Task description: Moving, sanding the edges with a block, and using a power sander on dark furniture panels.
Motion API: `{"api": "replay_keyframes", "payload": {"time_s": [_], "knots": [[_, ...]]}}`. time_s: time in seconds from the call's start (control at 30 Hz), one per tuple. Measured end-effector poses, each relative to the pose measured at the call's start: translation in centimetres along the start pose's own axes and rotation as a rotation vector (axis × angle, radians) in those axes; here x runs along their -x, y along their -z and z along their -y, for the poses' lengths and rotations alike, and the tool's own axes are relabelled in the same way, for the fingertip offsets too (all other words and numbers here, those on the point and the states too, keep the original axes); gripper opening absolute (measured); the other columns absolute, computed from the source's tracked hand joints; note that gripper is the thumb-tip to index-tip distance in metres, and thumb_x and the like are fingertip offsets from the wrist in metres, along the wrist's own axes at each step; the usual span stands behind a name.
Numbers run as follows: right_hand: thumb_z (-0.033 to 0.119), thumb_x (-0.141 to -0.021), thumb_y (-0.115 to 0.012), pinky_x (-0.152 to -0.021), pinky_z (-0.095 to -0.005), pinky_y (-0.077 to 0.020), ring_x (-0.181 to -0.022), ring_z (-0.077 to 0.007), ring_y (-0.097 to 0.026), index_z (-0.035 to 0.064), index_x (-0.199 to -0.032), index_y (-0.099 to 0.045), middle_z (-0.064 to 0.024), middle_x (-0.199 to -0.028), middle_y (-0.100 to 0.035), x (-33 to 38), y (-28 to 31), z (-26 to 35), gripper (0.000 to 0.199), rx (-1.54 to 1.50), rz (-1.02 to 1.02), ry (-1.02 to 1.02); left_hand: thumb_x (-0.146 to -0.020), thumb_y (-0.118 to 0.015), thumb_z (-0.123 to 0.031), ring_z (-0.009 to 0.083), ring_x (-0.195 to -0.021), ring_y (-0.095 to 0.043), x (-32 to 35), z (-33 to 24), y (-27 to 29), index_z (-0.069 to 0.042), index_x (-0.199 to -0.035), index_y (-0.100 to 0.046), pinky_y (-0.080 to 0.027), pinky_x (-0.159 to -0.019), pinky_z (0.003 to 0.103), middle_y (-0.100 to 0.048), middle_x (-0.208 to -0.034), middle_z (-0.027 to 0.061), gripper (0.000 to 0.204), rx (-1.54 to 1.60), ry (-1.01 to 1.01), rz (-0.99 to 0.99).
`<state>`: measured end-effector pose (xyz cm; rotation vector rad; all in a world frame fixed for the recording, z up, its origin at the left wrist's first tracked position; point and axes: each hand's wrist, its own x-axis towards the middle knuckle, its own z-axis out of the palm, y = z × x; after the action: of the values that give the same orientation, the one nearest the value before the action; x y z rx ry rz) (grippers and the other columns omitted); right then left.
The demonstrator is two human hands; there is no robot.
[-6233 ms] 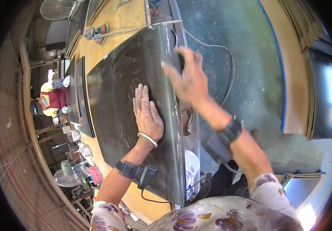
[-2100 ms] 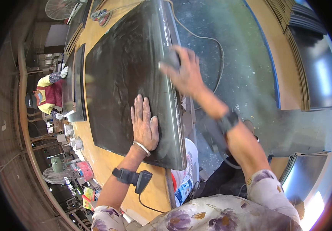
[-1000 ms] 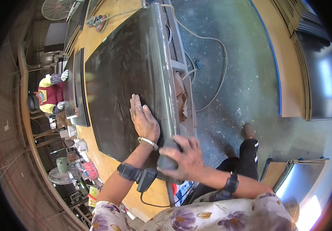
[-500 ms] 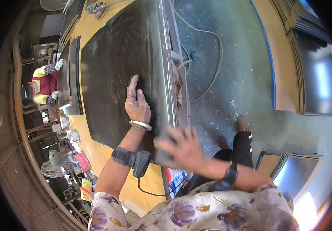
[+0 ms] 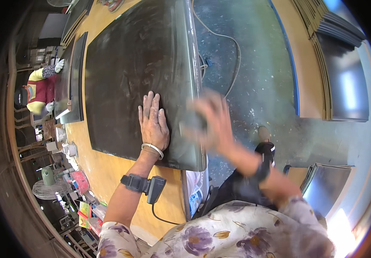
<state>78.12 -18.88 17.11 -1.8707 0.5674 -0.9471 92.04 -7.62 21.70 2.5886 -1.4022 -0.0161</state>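
A large black panel with pale dusty smears lies on the wooden table. My left hand rests flat on it, fingers stretched out and slightly apart, a light bangle at the wrist. At the panel's right edge my right hand, smeared by motion, is closed around a dark grey block. The block appears to lie against the rounded edge. Blur hides its exact shape and the fingertips.
The wooden table shows below the panel. Across it a co-worker in white gloves handles another dark panel. A pale hose lies on the floor to the right, with stacked panels beyond. A fan stands at left.
My right hand has moved away from me along the panel's right edge with the dark grey block. My left hand has flattened and spread its fingers on the panel.
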Motion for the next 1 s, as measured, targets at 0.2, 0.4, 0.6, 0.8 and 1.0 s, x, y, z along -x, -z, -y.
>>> {"api": "replay_keyframes", "payload": {"time_s": [0.2, 0.4, 0.6, 0.8, 1.0], "knots": [[0.036, -0.063, -0.075, -0.090, -0.0442, -0.0381, -0.103, -0.0360, -0.047, 0.0165, -0.108, -0.055, -0.0166, -0.112, -0.049, 1.4, 1.2, 0.4, 0.053, -0.174, -0.099, -0.056, -0.094, -0.036, -0.019, 0.0291, -0.134, -0.023, -2.1, -1.5, -0.7, -0.008, -0.136, -0.035, -0.016, -0.109, 0.044, -0.028, -0.145, 0.0108, 0.044, -0.035, -0.059, -0.026], [0.035, -0.069, -0.070, -0.087, -0.0437, -0.0389, -0.103, -0.0366, -0.047, 0.0147, -0.106, -0.054, -0.0177, -0.111, -0.051, -6.8, 0.0, -3.2, 0.045, -0.070, -0.177, -0.162, -0.094, -0.036, -0.018, 0.0298, -0.133, -0.026, -2.5, -1.3, -1.1, -0.007, -0.136, -0.035, -0.016, -0.109, 0.044, -0.031, -0.143, 0.0131, 0.043, -0.018, -0.057, -0.024], [0.036, -0.057, -0.077, -0.084, -0.0441, -0.0384, -0.101, -0.0325, -0.047, 0.0204, -0.101, -0.060, -0.0113, -0.109, -0.046, 6.1, 2.2, 4.6, 0.050, -0.103, 0.041, -0.125, -0.094, -0.035, -0.019, 0.0303, -0.133, -0.026, -2.1, -0.9, -0.6, -0.006, -0.135, -0.036, -0.017, -0.109, 0.044, -0.031, -0.142, 0.0136, 0.043, -0.009, -0.070, -0.040], [0.036, -0.059, -0.076, -0.083, -0.0431, -0.0395, -0.098, -0.0345, -0.048, 0.0191, -0.104, -0.058, -0.0141, -0.106, -0.047, -5.5, 0.6, -1.6, 0.051, 0.035, -0.173, -0.029, -0.095, -0.035, -0.020, 0.0321, -0.131, -0.029, -2.8, -1.8, -1.6, -0.006, -0.133, -0.039, -0.021, -0.108, 0.044, -0.035, -0.140, 0.0149, 0.041, 0.024, -0.099, -0.075], [0.036, -0.056, -0.077, -0.088, -0.0434, -0.0389, -0.102, -0.0347, -0.048, 0.0194, -0.105, -0.059, -0.0145, -0.109, -0.047, 6.0, 1.2, 4.0, 0.055, -0.108, -0.017, -0.083, -0.095, -0.035, -0.020, 0.0315, -0.131, -0.030, -2.5, -0.4, -0.9, -0.006, -0.133, -0.040, -0.021, -0.108, 0.044, -0.036, -0.139, 0.0143, 0.041, 0.004, -0.078, -0.083]]}}
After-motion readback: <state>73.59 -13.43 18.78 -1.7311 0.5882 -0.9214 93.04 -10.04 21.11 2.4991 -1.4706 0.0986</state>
